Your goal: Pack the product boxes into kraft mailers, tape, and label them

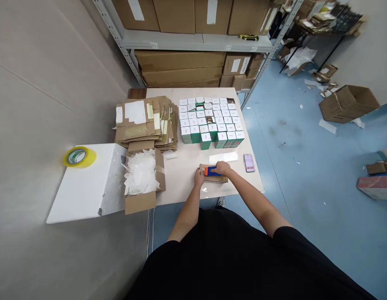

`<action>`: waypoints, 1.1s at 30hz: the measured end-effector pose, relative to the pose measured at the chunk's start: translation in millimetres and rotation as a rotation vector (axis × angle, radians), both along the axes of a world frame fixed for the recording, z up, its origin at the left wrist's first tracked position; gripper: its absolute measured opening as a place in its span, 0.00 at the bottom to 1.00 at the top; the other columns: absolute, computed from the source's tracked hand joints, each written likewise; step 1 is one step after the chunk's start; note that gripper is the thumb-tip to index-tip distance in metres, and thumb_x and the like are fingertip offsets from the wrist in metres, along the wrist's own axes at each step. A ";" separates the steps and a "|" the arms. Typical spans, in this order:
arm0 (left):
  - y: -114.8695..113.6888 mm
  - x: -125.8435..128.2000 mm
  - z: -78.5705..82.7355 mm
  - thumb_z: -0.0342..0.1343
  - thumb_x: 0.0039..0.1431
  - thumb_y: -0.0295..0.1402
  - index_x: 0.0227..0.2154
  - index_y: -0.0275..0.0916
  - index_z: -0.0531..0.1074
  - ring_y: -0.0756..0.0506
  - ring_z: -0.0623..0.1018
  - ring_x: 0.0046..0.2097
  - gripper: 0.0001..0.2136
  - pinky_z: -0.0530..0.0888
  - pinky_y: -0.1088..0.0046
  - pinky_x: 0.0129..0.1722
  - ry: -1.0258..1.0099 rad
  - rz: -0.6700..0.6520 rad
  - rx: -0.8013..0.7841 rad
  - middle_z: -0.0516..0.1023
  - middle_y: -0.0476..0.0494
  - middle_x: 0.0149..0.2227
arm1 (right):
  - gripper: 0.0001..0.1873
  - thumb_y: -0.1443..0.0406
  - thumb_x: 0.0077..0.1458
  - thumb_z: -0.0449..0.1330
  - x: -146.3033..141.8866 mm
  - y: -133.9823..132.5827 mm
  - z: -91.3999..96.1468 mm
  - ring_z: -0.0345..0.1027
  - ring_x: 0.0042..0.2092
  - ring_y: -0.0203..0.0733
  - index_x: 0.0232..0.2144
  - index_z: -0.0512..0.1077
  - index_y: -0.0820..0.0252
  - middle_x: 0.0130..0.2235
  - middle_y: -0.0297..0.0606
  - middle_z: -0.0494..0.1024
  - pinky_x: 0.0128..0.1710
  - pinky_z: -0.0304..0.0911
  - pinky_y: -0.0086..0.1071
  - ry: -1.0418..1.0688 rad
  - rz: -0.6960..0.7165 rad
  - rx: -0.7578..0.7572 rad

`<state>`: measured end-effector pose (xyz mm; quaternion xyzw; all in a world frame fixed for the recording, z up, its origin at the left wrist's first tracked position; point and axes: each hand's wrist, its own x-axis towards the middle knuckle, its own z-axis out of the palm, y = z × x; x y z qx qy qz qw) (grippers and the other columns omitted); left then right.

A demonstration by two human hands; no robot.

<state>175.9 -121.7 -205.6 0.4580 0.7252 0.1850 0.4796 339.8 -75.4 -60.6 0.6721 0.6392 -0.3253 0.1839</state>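
A small cardboard box (216,179) lies near the front edge of the table (177,179). My right hand (222,168) is wrapped round a blue and orange tape dispenser (214,171), which rests over the top of this box. At the box's left end is my left hand (199,178), its fingers closed against that end, next to the dispenser's orange front. Just beyond the box lies a white paper strip (223,158). Behind that, several small white and green boxes (209,118) stand in rows.
Flattened cardboard (139,129) is stacked on the table's left, behind an open carton (161,168) of white paper. A yellow tape roll (79,157) lies on a white block (87,191). A phone (249,163) sits at the right edge. Shelving (193,41) with cartons stands behind.
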 end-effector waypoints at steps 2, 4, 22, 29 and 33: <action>0.1 2.5 0.6 0.40 0.74 0.44 0.66 0.39 0.65 0.39 0.77 0.61 0.24 0.72 0.64 0.58 -0.005 -0.009 -0.003 0.75 0.35 0.63 | 0.30 0.44 0.55 0.66 5.4 -1.5 1.1 0.79 0.47 0.52 0.47 0.80 0.62 0.48 0.51 0.84 0.38 0.69 0.31 0.009 -0.006 -0.005; -0.4 4.5 1.1 0.39 0.74 0.44 0.65 0.40 0.66 0.40 0.78 0.60 0.24 0.72 0.65 0.57 -0.004 -0.020 -0.001 0.76 0.36 0.62 | 0.30 0.44 0.55 0.66 16.5 -3.3 1.0 0.79 0.47 0.51 0.46 0.81 0.62 0.48 0.50 0.84 0.38 0.68 0.31 0.010 -0.006 -0.013; 0.5 2.6 4.1 0.38 0.75 0.45 0.67 0.39 0.63 0.38 0.76 0.62 0.26 0.71 0.64 0.59 0.090 -0.088 0.001 0.75 0.36 0.63 | 0.26 0.43 0.56 0.66 192.4 -58.3 4.1 0.77 0.44 0.48 0.38 0.81 0.60 0.42 0.46 0.83 0.35 0.62 0.30 -0.074 -0.158 -0.019; -0.1 -6.5 0.4 0.39 0.75 0.46 0.65 0.40 0.66 0.36 0.76 0.61 0.25 0.71 0.61 0.61 0.053 -0.077 0.007 0.77 0.36 0.61 | 0.26 0.43 0.55 0.66 188.4 -64.2 -6.1 0.77 0.40 0.48 0.35 0.80 0.60 0.39 0.47 0.83 0.32 0.60 0.31 -0.066 -0.190 -0.028; 8.1 -33.0 -2.7 0.41 0.74 0.46 0.64 0.40 0.67 0.38 0.76 0.63 0.24 0.70 0.63 0.62 0.054 -0.001 -0.006 0.76 0.36 0.62 | 0.29 0.40 0.56 0.64 155.5 -61.3 1.1 0.76 0.36 0.45 0.33 0.80 0.61 0.34 0.44 0.83 0.30 0.58 0.30 0.043 -0.188 0.023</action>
